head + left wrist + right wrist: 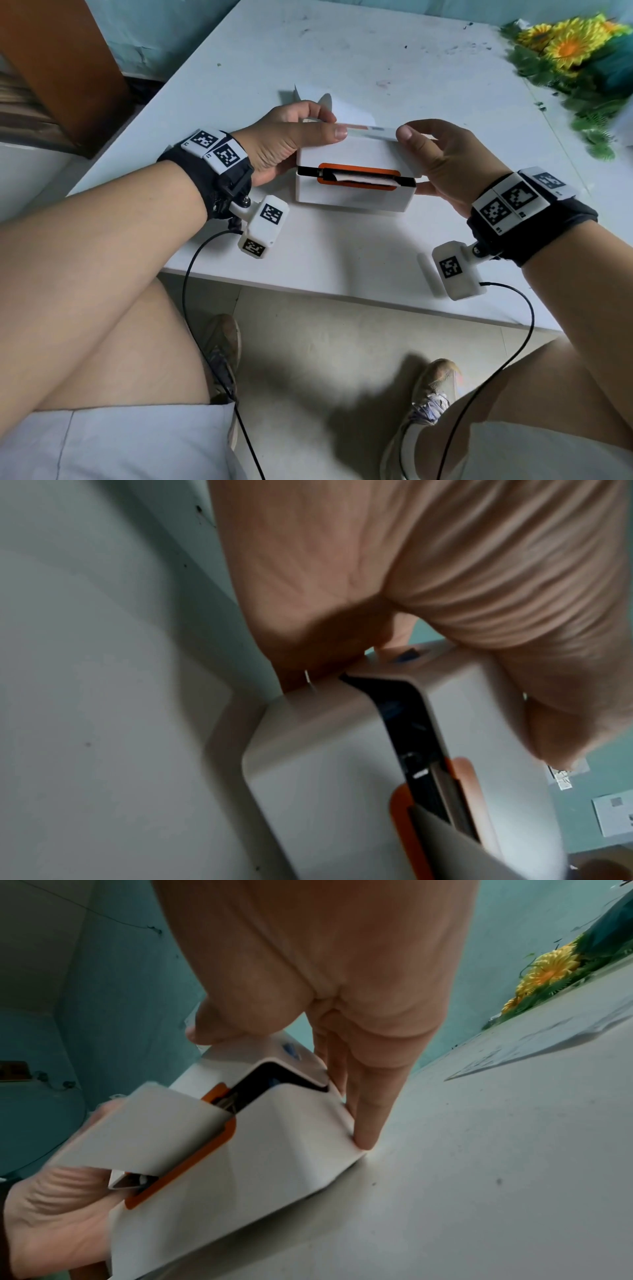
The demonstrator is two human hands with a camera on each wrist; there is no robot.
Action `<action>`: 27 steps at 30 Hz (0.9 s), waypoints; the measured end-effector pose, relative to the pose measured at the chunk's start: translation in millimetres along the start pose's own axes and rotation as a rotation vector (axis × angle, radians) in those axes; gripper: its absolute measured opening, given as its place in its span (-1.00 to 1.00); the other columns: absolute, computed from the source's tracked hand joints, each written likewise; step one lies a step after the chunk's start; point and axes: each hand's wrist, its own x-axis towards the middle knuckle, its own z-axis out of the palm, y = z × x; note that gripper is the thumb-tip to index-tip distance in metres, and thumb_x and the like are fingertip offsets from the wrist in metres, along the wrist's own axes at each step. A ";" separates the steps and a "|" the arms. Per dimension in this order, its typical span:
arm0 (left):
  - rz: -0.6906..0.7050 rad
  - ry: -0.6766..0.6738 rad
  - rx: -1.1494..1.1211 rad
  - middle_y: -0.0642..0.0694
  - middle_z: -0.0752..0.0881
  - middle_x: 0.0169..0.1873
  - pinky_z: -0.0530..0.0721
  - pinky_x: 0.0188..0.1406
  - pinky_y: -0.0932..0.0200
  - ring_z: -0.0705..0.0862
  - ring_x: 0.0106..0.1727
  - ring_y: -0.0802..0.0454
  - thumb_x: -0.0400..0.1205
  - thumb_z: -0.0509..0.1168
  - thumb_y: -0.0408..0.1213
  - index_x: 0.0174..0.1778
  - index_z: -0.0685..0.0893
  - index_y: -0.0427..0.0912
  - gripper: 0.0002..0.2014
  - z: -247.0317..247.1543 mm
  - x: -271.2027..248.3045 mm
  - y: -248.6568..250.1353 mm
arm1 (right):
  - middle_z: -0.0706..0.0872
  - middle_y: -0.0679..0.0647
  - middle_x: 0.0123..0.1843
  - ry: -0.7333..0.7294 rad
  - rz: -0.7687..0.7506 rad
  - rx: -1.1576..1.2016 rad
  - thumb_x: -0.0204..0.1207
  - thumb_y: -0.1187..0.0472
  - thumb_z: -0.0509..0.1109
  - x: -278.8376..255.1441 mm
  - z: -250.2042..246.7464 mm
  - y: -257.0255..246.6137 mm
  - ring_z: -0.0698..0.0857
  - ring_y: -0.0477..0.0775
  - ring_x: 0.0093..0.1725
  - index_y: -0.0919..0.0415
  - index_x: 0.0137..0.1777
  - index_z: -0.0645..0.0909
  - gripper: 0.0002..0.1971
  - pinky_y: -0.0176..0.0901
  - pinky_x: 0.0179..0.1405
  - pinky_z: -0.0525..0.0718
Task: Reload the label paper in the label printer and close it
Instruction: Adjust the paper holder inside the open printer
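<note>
A white label printer (pixel 352 200) with an orange-framed slot stands on the white table (pixel 359 51) near its front edge. A strip of white label paper (pixel 356 178) sticks out of the slot. My left hand (pixel 308 128) grips the printer's left end, thumb on the lid (pixel 356 152), fingers behind it. My right hand (pixel 436 156) grips the right end, thumb on the lid's corner, fingers down the side. A dark gap shows between lid and body in both wrist views: printer (pixel 308 764), printer (pixel 267 1164), label paper (pixel 143 1131), right hand (pixel 325 961), left hand (pixel 377 574).
A loose white sheet (pixel 346 108) lies just behind the printer. Artificial sunflowers with green leaves (pixel 575 48) fill the table's far right corner. A brown piece of furniture (pixel 61 61) stands left of the table. My legs and the floor are below the front edge.
</note>
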 end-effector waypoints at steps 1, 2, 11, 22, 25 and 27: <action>-0.002 -0.014 0.008 -0.04 0.84 -0.02 0.79 0.09 0.11 0.82 0.07 0.03 0.30 0.70 -0.12 0.16 0.72 -0.05 -0.47 -0.1 -0.9 0.4 | 0.85 0.12 0.32 -0.009 -0.006 0.001 0.06 -0.57 0.65 -1.8 -0.4 -0.5 0.88 0.03 0.20 0.11 0.59 0.62 0.14 0.11 0.16 0.92; -0.003 -0.029 0.024 -0.04 0.84 0.03 0.80 0.10 0.15 0.83 0.07 0.07 0.32 0.70 -0.14 0.23 0.73 -0.08 -0.44 -0.1 -2.0 1.1 | 0.84 0.11 0.31 -0.019 -0.010 0.005 0.12 -0.50 0.63 -3.5 -0.8 -1.3 0.89 -0.04 0.15 0.13 0.61 0.60 0.10 0.06 0.13 0.93; 0.017 -0.059 0.182 0.03 0.86 0.18 0.71 0.36 0.20 0.81 0.25 0.12 0.30 0.69 -0.06 0.43 0.75 -0.09 -0.27 -1.9 -7.6 1.8 | 0.84 -0.10 0.21 -0.082 -0.006 -0.093 0.29 -0.39 0.49 -15.2 -7.7 -5.6 0.86 -0.14 0.16 0.09 0.68 0.51 -0.02 0.03 0.25 0.89; -0.030 -0.010 0.159 -0.01 0.87 -0.03 0.64 0.41 -0.03 0.79 0.11 -0.01 0.25 0.68 0.05 0.10 0.83 -0.03 -0.49 6.1 -7.2 7.1 | 0.82 0.12 0.05 0.075 0.225 -0.338 0.34 -0.56 0.54 -39.1 2.2 -13.9 0.93 0.09 0.02 0.10 0.43 0.39 -0.08 0.20 0.11 0.94; -0.034 0.044 0.162 0.06 0.85 -0.10 0.63 0.30 -0.04 0.75 0.10 -0.01 0.23 0.68 0.12 0.08 0.79 0.02 -0.47 8.1 -7.0 9.4 | 0.85 0.13 0.13 0.058 0.279 -0.244 0.40 -0.42 0.62 -39.8 10.2 -14.1 0.93 0.02 -0.11 0.24 0.54 0.43 -0.06 0.09 0.01 0.95; -0.030 0.070 0.140 0.04 0.83 -0.08 0.71 0.12 0.05 0.77 0.02 0.02 0.23 0.65 0.15 0.17 0.74 -0.01 -0.38 9.9 -7.4 11.2 | 0.87 0.13 0.10 0.037 0.285 -0.203 0.31 -0.45 0.64 -36.4 11.0 -18.0 0.89 0.00 -0.28 0.30 0.47 0.61 -0.04 -0.03 -0.13 0.92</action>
